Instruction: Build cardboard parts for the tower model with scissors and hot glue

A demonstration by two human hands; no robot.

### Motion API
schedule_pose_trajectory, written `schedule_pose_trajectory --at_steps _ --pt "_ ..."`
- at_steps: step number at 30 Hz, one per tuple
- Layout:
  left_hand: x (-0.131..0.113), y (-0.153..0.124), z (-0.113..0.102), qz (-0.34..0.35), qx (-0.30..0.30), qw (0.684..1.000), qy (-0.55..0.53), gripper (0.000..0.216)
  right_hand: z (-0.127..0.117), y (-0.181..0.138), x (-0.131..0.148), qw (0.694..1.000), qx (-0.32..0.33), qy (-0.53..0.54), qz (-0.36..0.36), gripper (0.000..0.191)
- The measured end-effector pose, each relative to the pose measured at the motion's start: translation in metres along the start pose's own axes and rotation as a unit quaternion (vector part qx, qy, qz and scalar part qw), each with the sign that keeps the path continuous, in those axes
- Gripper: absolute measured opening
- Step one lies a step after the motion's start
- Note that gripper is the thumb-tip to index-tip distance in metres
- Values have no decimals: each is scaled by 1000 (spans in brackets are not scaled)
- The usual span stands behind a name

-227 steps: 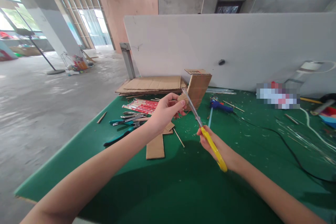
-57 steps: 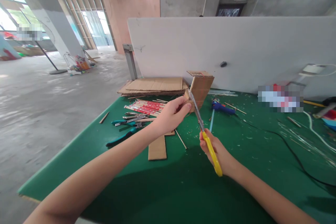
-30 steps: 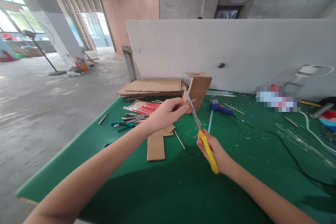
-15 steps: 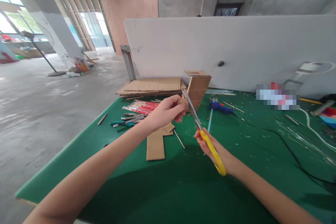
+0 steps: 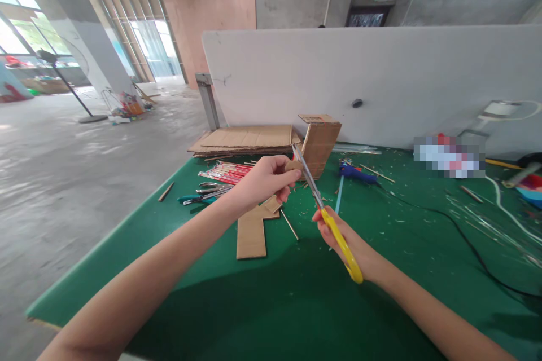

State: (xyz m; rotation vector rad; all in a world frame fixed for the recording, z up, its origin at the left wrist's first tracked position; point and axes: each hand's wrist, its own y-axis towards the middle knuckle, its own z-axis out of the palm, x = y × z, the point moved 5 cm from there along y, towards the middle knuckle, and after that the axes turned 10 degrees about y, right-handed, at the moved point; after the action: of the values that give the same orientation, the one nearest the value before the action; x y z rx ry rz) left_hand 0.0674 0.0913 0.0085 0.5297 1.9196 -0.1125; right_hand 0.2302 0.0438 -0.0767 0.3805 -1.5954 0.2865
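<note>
Between the thumb and fingers of my left hand point(image 5: 271, 179) is a small piece of cardboard point(image 5: 293, 166), partly hidden by the fingers. My right hand point(image 5: 345, 240) grips yellow-handled scissors point(image 5: 341, 240), whose blades point up and left. The blades lie right beside the cardboard piece; I cannot tell whether they are cutting into it. Below my left hand, flat cut cardboard point(image 5: 251, 237) lies on the green table. A thin stick point(image 5: 289, 224) rests to its right. Behind the blades stands a folded cardboard form point(image 5: 322, 146).
Stacked cardboard sheets point(image 5: 249, 136) lie along the back by a white panel point(image 5: 359, 79). Red-patterned sticks point(image 5: 222, 172) and pliers point(image 5: 203, 198) are at the left. On the right are a blue glue gun point(image 5: 358, 174), its black cable point(image 5: 457, 223) and scattered scraps.
The small cardboard piece has turned a little in my left hand, and that hand's fingers have shifted slightly. The scissors have barely moved.
</note>
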Motion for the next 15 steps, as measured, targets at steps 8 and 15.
schedule_pose_trajectory --at_steps 8,15 --pt "0 -1 2 -4 -4 1000 -19 26 -1 -1 0 1000 5 -19 -7 51" --pt "-3 -2 3 14 -10 1000 -8 25 -4 -4 -5 999 8 -37 -23 39"
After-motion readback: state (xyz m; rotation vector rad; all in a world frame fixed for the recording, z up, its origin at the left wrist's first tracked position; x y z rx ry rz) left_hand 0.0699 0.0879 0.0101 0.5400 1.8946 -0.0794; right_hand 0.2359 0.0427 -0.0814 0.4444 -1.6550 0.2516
